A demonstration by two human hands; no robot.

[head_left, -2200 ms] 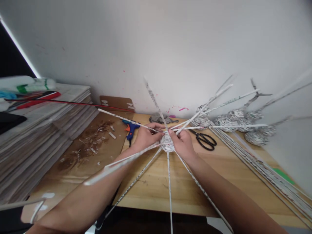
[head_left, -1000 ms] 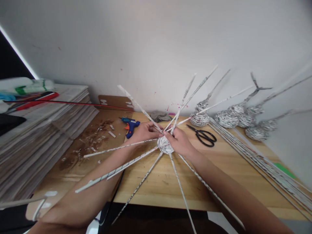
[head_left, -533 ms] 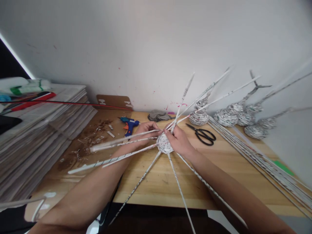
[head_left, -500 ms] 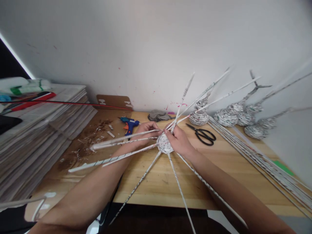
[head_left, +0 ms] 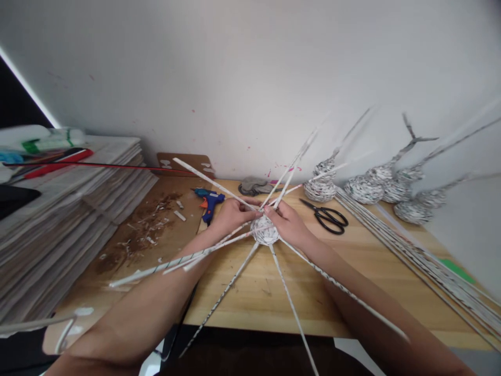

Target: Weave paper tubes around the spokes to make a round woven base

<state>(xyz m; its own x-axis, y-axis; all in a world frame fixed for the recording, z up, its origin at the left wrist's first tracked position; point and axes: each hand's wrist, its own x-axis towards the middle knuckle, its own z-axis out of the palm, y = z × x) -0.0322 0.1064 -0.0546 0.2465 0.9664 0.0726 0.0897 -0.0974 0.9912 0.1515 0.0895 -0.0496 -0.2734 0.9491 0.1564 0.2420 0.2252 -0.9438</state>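
Observation:
A small round woven paper base (head_left: pixel 265 231) sits between my hands above the wooden table, with several rolled paper tubes (head_left: pixel 287 292) radiating from it. My left hand (head_left: pixel 237 214) pinches at the base's upper left edge, thumb pointing toward the centre. One tube (head_left: pixel 211 180) slants up and left from behind its fingers. At the upper right edge my right hand (head_left: pixel 285 222) grips the base where tubes cross and rise toward the wall. The fingertips of both hands nearly meet, and exactly which tube each holds is partly hidden.
Black scissors (head_left: pixel 329 218) lie to the right, beside a long bundle of paper tubes (head_left: pixel 415 261). Several woven gourd shapes (head_left: pixel 364 188) stand by the wall. A blue glue gun (head_left: pixel 211 201), paper scraps (head_left: pixel 151 230) and a tall newspaper stack (head_left: pixel 94 209) are on the left.
A tube that pointed left now slants up and left. My left hand has turned, its thumb now over the base's edge. The tubes by my right hand have shifted.

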